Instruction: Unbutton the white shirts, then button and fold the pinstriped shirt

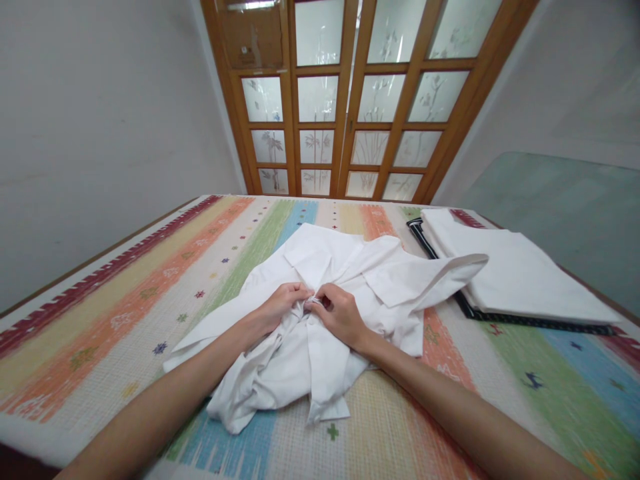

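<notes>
**Grip: L hand [283, 303] & R hand [345, 317] both pinching white shirt [327, 350]**

Fingertips of both hands close tog. on a small bunch of fabric at abt the shirt's middle, L hand on its L part, R hand just beside, nearly touching. Can't tell exactly what's btwn the tips, fingers hide it. Shirt lies rumpled, spread on a striped cover [165, 327] over the surface; fabric gathers twd the pinch, w/ folds heaped on the near-L part & a strip running from the pinch to the shirt's near edge. Two flaps show on the shirt's far half, one each side of the pinch; a pointed bit sticks out at far R.

R of shirt, near its pointed bit: folded white cloth [525, 270], lying flat on a dark cloth [540, 321] w/ pale marks, edges peeking out. Beyond shirt, well apart: wood-framed doors [317, 99] w/ frosted, plant-patterned panes. Far L of shirt: pale wall [100, 100].
</notes>
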Demonstrator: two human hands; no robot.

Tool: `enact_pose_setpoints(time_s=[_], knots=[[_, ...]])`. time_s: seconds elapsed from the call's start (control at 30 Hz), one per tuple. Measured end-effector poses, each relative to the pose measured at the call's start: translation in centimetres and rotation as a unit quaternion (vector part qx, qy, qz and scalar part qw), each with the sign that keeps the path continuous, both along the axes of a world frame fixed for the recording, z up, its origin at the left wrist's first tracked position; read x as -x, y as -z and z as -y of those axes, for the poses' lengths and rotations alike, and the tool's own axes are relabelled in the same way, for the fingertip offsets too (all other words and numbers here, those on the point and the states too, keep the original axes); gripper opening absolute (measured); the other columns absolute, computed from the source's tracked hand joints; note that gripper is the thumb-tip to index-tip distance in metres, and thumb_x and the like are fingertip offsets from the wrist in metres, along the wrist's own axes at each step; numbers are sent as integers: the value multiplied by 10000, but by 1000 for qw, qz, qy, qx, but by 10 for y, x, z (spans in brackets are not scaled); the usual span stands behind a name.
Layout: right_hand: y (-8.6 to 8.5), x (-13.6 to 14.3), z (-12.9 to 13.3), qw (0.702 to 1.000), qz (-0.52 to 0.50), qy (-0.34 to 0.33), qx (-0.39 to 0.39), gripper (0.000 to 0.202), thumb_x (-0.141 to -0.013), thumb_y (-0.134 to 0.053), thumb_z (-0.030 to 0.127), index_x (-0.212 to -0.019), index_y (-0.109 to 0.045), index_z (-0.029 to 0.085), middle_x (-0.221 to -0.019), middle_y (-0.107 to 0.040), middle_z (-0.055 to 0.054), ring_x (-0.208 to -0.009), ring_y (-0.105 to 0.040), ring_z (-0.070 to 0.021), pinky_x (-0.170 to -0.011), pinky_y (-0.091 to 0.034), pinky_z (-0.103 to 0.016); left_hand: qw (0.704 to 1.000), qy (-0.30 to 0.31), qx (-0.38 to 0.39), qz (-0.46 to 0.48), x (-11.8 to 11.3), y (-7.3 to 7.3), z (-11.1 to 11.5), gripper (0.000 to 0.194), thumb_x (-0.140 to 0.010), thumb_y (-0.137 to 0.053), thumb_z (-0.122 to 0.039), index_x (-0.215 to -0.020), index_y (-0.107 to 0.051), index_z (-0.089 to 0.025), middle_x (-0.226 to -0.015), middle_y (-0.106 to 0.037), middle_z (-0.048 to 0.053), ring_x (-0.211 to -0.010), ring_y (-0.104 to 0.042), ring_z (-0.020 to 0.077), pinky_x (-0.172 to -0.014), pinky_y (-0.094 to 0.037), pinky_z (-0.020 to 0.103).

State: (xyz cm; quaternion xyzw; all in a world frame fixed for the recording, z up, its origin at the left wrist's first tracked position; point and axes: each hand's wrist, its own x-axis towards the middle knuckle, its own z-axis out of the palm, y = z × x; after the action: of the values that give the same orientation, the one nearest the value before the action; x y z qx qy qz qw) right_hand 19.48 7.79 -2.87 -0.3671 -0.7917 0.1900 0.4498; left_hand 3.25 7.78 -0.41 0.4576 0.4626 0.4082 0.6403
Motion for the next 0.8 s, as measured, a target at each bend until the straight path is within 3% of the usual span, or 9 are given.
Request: enact_pose_setpoints(time_s=[0.33, 0.6, 0.8], knots=[[-1, 1, -4, 998, -24, -15, 55, 24, -734, -560, 187, -749, -543, 183, -641, -496, 32, -599, -449, -120, -592, -357, -237, 1000, -22, -21, 3, -1, 3, 2, 412, -549, -800, -412, -536, -478, -154, -492, -434, -65, -472, -336, 62, -502, -226, 225], [1, 1, -4, 999, -11, -14, 39, 58, -713, -514, 156, -759, -512, 191, -678, -530, 14, -624, -469, -131, -614, -375, -245, 996, -16, -86, 2, -1, 8, 1, 409, -594, -797, -407, -545, -486, -146, -638, -586, -1, -616, -496, 105, -594, -335, 224], [-3, -1, -2, 998, -20, -50, 28, 68, -759, -573, 228, -812, -555, 189, -733, -594, -6, -659, -524, -139, -640, -412, -250, 994, -15, -107, -4, 1, 7, 1, 375, -603, -806, -387, -535, -534, -137, -667, -607, 6, -657, -531, 115, -657, -385, 237]])
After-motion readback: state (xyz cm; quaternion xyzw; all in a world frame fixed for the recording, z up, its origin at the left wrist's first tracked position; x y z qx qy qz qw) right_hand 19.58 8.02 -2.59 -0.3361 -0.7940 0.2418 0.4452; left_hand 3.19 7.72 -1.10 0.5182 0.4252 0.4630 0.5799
